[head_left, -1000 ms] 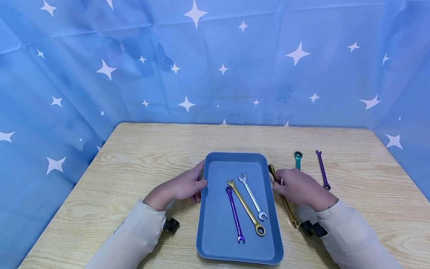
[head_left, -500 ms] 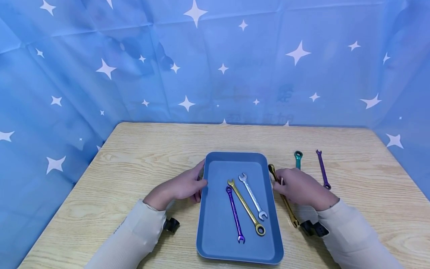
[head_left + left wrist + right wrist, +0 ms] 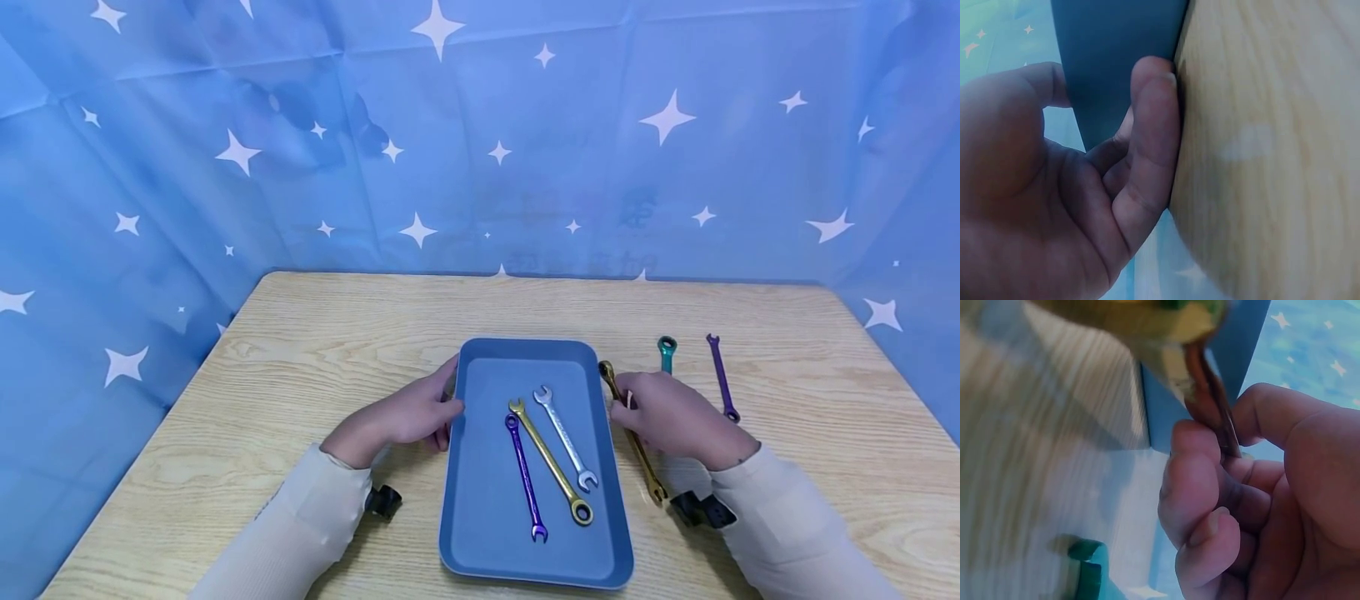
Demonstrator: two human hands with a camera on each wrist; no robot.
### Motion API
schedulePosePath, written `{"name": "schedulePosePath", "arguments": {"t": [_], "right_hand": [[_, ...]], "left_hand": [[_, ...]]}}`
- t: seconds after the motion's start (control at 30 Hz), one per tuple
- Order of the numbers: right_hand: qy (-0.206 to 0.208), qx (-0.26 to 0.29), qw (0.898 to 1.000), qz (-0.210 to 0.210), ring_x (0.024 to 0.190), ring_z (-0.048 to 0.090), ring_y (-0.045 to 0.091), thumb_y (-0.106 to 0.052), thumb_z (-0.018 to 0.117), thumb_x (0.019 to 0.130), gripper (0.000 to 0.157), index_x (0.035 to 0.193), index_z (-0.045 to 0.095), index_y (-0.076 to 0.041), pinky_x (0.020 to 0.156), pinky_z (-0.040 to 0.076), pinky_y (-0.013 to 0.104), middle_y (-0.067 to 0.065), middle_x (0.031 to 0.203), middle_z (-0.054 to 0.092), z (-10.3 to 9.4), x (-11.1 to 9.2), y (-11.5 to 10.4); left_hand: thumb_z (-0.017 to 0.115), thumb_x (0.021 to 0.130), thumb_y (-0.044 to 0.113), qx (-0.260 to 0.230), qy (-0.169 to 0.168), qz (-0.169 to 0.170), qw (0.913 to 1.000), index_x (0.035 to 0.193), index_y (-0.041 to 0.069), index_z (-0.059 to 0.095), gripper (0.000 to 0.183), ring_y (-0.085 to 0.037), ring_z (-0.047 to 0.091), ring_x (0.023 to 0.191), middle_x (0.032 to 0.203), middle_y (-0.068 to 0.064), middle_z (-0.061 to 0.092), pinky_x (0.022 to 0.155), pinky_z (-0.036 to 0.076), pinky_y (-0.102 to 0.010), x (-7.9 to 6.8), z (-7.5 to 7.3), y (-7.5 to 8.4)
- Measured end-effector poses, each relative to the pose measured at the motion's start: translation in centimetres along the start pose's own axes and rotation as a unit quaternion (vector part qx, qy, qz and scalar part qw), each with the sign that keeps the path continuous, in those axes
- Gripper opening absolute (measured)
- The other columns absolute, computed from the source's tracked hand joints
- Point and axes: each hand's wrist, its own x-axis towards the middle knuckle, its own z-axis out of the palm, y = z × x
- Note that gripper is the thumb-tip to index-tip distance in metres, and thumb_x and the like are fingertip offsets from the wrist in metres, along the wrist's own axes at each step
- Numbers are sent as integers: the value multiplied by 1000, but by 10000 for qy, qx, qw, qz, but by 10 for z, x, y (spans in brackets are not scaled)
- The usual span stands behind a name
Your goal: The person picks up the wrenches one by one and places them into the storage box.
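Gold wrench (image 3: 642, 458) is in the right grip (image 3: 663, 415), pinched between thumb and fingers, just outside the right wall of the tray (image 3: 480, 492). Long axis: ring end farthest from the person and close beside the wall, open end nearer and angled out to the right, towards the wrist. Contact between ring end and wall: cannot tell; nor whether any part of the wrench rests on the counter (image 3: 337, 333). Right wrist view has one end blurred, close to the lens.

Key relation: wall stands between held wrench and tray floor; the floor lies left of the right grip. Right hand is the nearer one; left grip (image 3: 411, 414) is across the tray, clasping the left wall, thumb over the rim, fingers curled against the outer side.

Tray contents, left to right: purple wrench (image 3: 527, 479), yellow wrench (image 3: 549, 459), silver wrench (image 3: 566, 437), all slanting in much the same direction as the held one. Beyond the right hand, on the counter: green wrench (image 3: 667, 358), partly hidden, and violet wrench (image 3: 722, 377), farther right
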Motion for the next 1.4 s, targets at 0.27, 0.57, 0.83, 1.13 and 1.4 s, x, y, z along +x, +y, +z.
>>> {"name": "schedulePosePath", "arguments": {"t": [0.27, 0.57, 0.83, 1.13, 1.4], "right_hand": [[-44, 89, 9999, 19, 42, 47, 13, -16, 49, 101, 22, 80, 55, -12, 44, 39, 27, -5, 50, 40, 0, 0, -2], [64, 42, 10000, -2, 41, 45, 12, -16, 50, 101, 21, 82, 58, -13, 41, 37, 26, -5, 50, 42, 0, -1, -6], [163, 58, 9998, -21, 41, 44, 12, -16, 50, 101, 21, 81, 58, -12, 41, 36, 26, -4, 51, 43, 2, -1, -7], [156, 97, 9998, 34, 41, 42, 13, -18, 49, 102, 23, 81, 56, -12, 42, 36, 27, -3, 51, 42, 1, -2, -8], [223, 82, 9997, -29, 41, 42, 13, -17, 49, 102, 24, 78, 53, -12, 42, 35, 27, -3, 52, 43, 1, -3, -10]], "left_hand": [[42, 102, 16, -12, 30, 24, 10000, 160, 38, -7, 79, -26, 67, 59, 65, -13, 67, 58, 59, -40, 1, 0, -1], [42, 102, 16, -13, 29, -61, 10000, 160, 37, -7, 79, -26, 67, 60, 66, -13, 66, 58, 59, -39, 0, 0, -1], [43, 102, 16, -34, 10, -8, 10000, 160, 37, -6, 78, -25, 66, 59, 66, -13, 66, 58, 59, -39, -1, 0, -1], [42, 102, 15, -34, -11, 27, 10000, 160, 37, -6, 79, -25, 66, 59, 66, -13, 66, 57, 59, -39, -1, 0, -1], [42, 102, 15, -7, 1, 9, 10000, 160, 36, -7, 79, -25, 66, 59, 66, -13, 66, 58, 59, -39, -1, 0, -1]]}}
